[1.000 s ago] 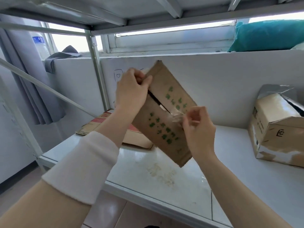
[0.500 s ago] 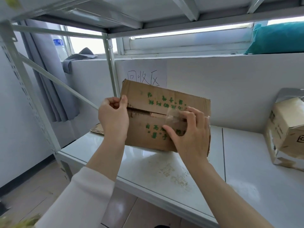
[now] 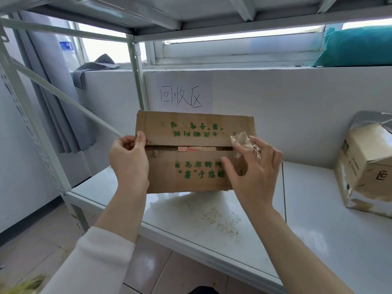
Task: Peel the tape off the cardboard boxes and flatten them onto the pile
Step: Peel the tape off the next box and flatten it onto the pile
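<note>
Bottle of clear plastic with a blue label (image 3: 67,52), too small to read, stands on the window ledge at far left, with a grey cloth (image 3: 93,67) draped beside it. Below, over the left end of the white shelf (image 3: 318,221), the left hand (image 3: 129,164) grips the left edge of the brown cardboard box (image 3: 191,128), thumb across the front and fingers curled behind. The box is held upright with its top seam facing the camera. Whether its lower edge rests on the shelf I cannot tell. The seam gapes between the two flaps, and something red and white shows through it.

The box probably weighs little and is stiff along its edges but floppy at the loose flaps, so the side edges and corners are the places to hold while collapsing it.

Green Chinese characters run across both flaps, too smudged to read with confidence. On the wall behind, a white paper sign (image 3: 182,96) reads 回收区 in handwriting.

At the seam's right end a crumpled strip of clear tape (image 3: 245,143) clings to the fingertips of the right hand (image 3: 256,172). Its fingers are spread and relaxed, and the thumb lies against the lower flap.

Near the shelf's right edge sits a pale cardboard box with silver foil wrapping (image 3: 369,166), carrying a small black square mark. A teal cushion (image 3: 358,46) lies on the ledge above it.
</note>
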`<state>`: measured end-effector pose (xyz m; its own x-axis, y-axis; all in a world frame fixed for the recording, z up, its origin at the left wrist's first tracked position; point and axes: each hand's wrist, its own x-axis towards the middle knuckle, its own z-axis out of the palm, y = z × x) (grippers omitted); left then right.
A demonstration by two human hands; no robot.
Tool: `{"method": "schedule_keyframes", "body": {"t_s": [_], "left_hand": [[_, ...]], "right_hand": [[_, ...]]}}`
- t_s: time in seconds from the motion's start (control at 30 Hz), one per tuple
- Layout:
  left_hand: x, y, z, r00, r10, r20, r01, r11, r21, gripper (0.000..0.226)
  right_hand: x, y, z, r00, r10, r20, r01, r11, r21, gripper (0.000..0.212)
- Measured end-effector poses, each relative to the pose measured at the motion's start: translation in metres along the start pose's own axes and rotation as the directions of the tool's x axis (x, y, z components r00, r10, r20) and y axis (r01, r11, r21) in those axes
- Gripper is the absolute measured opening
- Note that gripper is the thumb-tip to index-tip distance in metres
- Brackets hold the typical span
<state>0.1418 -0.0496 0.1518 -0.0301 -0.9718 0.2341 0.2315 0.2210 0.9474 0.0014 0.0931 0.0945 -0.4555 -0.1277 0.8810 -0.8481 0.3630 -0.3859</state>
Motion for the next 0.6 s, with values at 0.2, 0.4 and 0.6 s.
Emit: {"method": "schedule_keyframes", "body": {"t_s": [0.2,0.4,0.6], "left_hand": [[-0.002,-0.004,-0.006,1.000,-0.007,-0.023,0.007,1.000,0.004,0.021],[0.002,-0.006,-0.013,0.999,-0.029,-0.043,0.029,1.000,-0.007,0.021],[0.001,-0.007,-0.009,0.999,-0.038,-0.035,0.038,0.999,0.005,0.020]], "right_hand": [[0.017,0.001,0.000,0.983,0.184,-0.017,-0.178,0.969,0.172,0.007],[0.027,0.032,-0.023,0.893,0.450,-0.015,-0.426,0.855,0.297,0.019],[0.012,0.016,-0.015,0.968,0.243,0.056,-0.250,0.932,0.265,0.013]]}}
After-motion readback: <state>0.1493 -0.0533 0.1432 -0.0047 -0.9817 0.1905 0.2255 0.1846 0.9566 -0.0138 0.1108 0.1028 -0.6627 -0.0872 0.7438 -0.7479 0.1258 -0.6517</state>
